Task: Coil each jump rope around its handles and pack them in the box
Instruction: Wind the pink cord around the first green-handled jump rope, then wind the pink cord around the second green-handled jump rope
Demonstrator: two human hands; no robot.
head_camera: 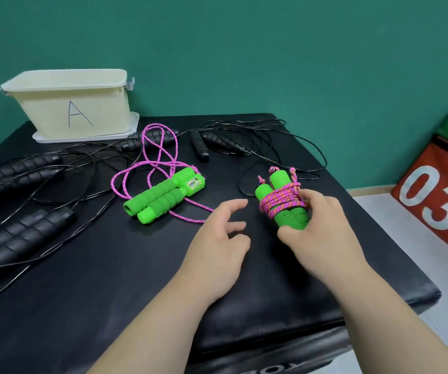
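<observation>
My right hand point(317, 225) grips a coiled jump rope point(282, 201): two green foam handles held together with pink cord wound tightly around them. My left hand point(217, 238) hovers just left of it, fingers apart and holding nothing. A second green-handled rope point(163, 195) lies uncoiled on the black mat, its pink cord point(161, 149) looping toward the back. Several black jump ropes lie loose, with handles at the left point(20, 236), the far left point(20, 168) and the back centre point(201, 147). The cream box marked A point(77, 103) stands at the back left.
Thin black cords point(285, 147) sprawl over the back and left of the black padded mat point(136, 292). The box rests on a white lid point(82, 137). A red and green numbered block point(438, 184) stands off the mat to the right. A green wall lies behind.
</observation>
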